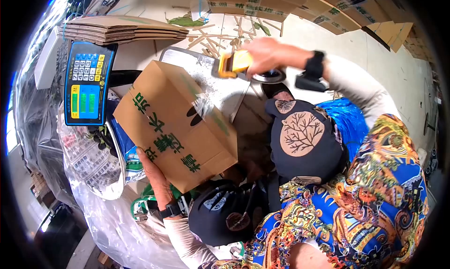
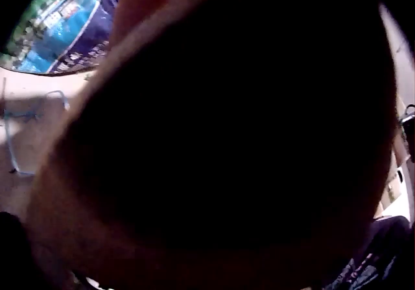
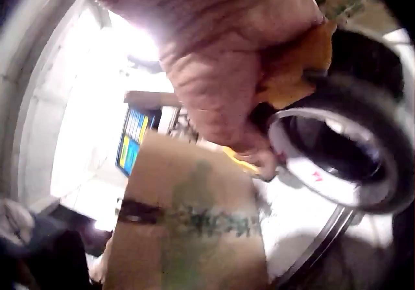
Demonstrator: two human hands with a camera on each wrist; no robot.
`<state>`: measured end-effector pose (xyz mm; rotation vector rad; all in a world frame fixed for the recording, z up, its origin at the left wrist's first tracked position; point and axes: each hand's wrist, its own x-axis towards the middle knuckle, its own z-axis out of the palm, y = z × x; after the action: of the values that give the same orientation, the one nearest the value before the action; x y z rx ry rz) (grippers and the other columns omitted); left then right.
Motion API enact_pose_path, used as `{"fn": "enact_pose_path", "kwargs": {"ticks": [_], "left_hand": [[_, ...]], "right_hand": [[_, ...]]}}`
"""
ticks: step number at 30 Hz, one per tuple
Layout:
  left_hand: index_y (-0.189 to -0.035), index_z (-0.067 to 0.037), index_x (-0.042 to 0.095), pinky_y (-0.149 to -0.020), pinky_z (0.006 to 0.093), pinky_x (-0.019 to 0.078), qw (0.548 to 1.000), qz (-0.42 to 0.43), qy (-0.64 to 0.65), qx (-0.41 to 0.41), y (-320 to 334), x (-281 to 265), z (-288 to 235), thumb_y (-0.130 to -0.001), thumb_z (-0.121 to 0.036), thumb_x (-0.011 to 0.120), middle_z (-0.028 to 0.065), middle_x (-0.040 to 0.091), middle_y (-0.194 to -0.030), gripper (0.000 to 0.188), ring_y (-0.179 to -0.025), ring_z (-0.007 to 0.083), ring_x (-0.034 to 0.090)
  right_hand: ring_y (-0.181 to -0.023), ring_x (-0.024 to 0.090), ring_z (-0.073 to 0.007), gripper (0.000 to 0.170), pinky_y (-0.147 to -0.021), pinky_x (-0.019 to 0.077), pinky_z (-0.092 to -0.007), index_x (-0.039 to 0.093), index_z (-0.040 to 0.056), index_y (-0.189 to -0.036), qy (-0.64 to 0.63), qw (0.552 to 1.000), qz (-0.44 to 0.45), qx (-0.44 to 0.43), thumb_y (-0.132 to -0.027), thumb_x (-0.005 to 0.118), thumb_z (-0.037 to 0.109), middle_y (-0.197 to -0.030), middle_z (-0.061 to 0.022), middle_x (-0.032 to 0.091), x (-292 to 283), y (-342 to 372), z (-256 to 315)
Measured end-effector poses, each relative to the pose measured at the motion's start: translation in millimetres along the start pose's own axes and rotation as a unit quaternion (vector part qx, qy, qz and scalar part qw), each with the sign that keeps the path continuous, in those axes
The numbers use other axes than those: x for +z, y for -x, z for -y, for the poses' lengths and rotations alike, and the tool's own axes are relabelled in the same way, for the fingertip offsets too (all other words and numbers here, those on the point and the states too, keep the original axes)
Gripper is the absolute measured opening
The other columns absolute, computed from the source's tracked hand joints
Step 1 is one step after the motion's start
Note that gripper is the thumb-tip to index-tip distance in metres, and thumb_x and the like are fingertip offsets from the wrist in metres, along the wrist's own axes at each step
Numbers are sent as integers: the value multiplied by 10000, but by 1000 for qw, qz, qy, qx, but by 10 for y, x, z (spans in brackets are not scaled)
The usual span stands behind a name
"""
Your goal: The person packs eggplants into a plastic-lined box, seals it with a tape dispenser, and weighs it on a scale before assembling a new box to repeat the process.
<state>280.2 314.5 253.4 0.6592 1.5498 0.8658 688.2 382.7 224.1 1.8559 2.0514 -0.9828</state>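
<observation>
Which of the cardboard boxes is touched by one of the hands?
The tilted box, with the left hand against it; the other boxes, along the head view's top edge, sit untouched.

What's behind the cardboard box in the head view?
Beyond the cardboard box, part of a pale flat plate shows, with a dark bar to the left. Whatever the box covers, including the rest of the plate, can't be seen.

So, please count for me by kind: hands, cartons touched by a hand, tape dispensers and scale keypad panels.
Hands: 2 (left hand, right hand)
Printed cardboard carton at the left hand: 1
Yellow tape dispenser: 1
Scale keypad panel: 1
Total: 5
</observation>
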Motion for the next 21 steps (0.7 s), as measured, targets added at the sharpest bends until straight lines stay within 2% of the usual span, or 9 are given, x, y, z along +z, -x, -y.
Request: {"fn": "enact_pose_path", "kwargs": {"ticks": [3,5,6,8,10,12,15,18,21], "left_hand": [[-1450,-85,342,-1000,354,424,992,107,68,27,-39,53,19,-995,-544,366,113,467,-1384,648,-1170,249,513],[-1481,-64,273,-1081,367,325,980,123,-73,139,-54,223,4,-986,-518,401,129,360,-1465,684,-1300,263,387],[-1496,-53,239,-1122,373,276,962,126,-145,194,-58,360,-39,-982,-505,419,137,307,-1506,708,-1365,270,324],[-1515,-61,186,-1170,411,150,924,205,-133,293,30,828,-216,-946,-429,515,163,176,-1563,752,-1436,340,166],[-1518,-95,203,-1162,469,143,812,155,-364,429,-217,976,-30,-856,-418,634,176,132,-1577,853,-1432,392,152],[-1507,-127,254,-1140,504,168,698,126,-516,481,-138,1258,-75,-805,-435,676,177,163,-1565,876,-1419,403,180],[-1468,-141,348,-1111,515,208,635,147,-564,508,-128,1495,-92,-784,-458,694,156,224,-1548,830,-1403,386,219],[-1465,-172,366,-1124,487,198,637,200,-523,530,-177,1462,-46,-797,-427,711,138,221,-1557,794,-1413,365,204],[-1403,-91,425,-1067,474,305,763,74,-389,512,-305,1192,158,-844,-369,681,190,370,-1441,675,-1327,338,356]], "right_hand": [[-856,623,-196,520,-743,484,-315,619,11,-1053,-197,979,-56,-17,-736,751,402,-919,-103,651,-394,273,-370],[-847,590,-132,504,-758,469,-267,604,-5,-1081,-333,939,-71,-54,-787,721,387,-905,-52,622,-491,305,-457],[-791,615,-116,435,-724,497,-243,609,-6,-1064,-473,877,-48,-73,-841,685,360,-874,-60,637,-503,277,-468],[-705,634,-116,402,-682,535,-236,607,-11,-1067,-558,824,23,-97,-886,655,344,-837,-62,655,-848,461,-299],[-676,659,-140,388,-691,574,-267,615,-15,-1057,-595,791,-23,-142,-915,631,346,-845,-77,679,-1014,527,-107],[-838,678,-127,353,-820,562,-249,634,-6,-1063,-640,753,-90,-121,-935,611,321,-932,-92,693,-1086,511,-82],[-803,646,-75,379,-763,537,-217,635,4,-1087,-579,801,-61,-140,-905,649,337,-911,-39,685,-1209,433,-25],[-735,620,-48,354,-698,530,-198,647,25,-1078,-482,861,-19,-162,-895,660,328,-894,4,675,-1094,216,121],[-750,622,-55,324,-719,538,-216,660,30,-1058,-565,821,16,-86,-907,643,315,-925,2,674,-819,-53,45]]}}
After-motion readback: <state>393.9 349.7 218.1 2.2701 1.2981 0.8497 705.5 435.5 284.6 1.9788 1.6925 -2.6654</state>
